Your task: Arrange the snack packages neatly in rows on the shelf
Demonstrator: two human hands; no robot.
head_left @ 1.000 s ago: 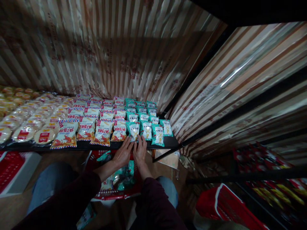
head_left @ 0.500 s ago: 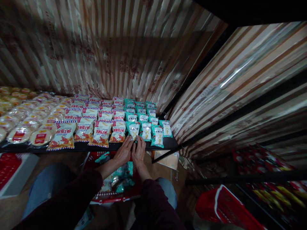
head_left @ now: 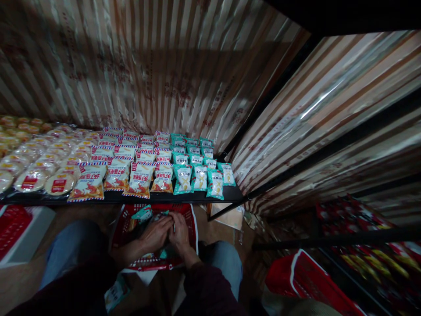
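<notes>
My left hand and my right hand are together over the red basket between my knees. Their fingers are curled and meet at the tips. Whatever they hold is hidden by the hands. Teal snack bags lie in the basket, partly covered by my hands and forearms. On the black shelf just above stand rows of teal-and-white snack bags. To their left are rows of white-and-orange snack bags with striped edges.
Round packaged cakes fill the shelf's left part. A white-and-red box stands at lower left. At lower right are a red bag and a rack of red and yellow packets. A black bar slants beside the shelf's right end.
Both hands have left the front teal bag on the shelf and moved down into the basket. That bag now stands uncovered in the front row.
</notes>
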